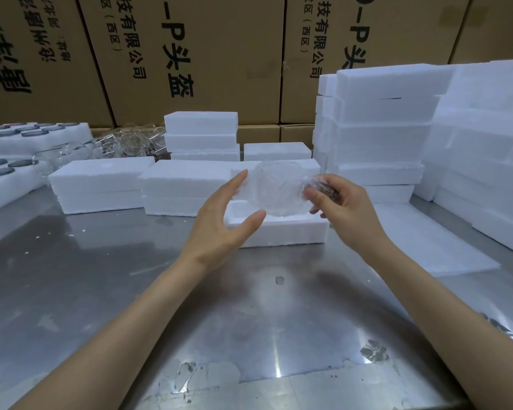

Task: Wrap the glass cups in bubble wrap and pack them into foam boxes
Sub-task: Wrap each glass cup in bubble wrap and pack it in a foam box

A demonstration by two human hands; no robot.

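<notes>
Head view: you hold one bubble-wrapped glass cup in the air above the open foam box near the middle of the steel table. Your right hand pinches the gathered wrap at the cup's right end; your left hand is spread, fingers straight, cradling the left side. Judgement: wrapping of this cup looks nearly finished, packing not yet done. Closed foam boxes sit along the far edge, taller foam stacks toward the far right corner; contents hidden. Bare glass cups wait at the far left, so much work remains.
</notes>
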